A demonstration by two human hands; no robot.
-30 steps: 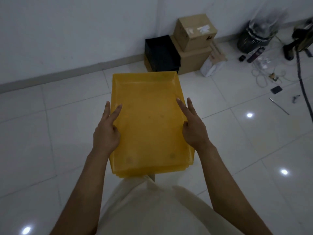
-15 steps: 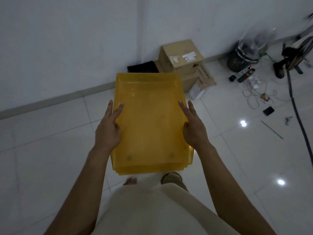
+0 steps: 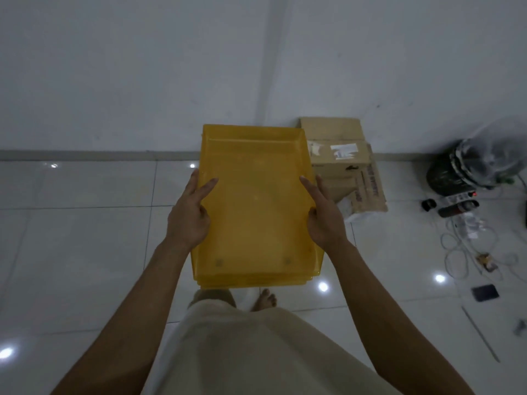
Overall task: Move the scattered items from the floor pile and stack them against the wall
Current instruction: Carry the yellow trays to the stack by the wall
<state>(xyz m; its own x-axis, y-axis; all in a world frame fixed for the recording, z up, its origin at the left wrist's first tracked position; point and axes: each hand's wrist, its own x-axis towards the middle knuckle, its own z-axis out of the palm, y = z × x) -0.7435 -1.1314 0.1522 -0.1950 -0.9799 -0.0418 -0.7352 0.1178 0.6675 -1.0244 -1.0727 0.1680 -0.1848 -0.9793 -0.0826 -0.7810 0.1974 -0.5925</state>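
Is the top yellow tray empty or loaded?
Empty. The top yellow tray faces up with a bare inside; the left hand and right hand hold its side rims.

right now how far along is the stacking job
Already done: cardboard boxes sit against the wall. In hand: the left hand and right hand carry stacked yellow trays above the floor, near the wall. Left: setting the trays down there.

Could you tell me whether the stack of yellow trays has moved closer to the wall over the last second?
Yes. The yellow trays, held by the left hand and right hand, came nearer the wall: their far edge now overlaps the baseboard beside the cardboard boxes.
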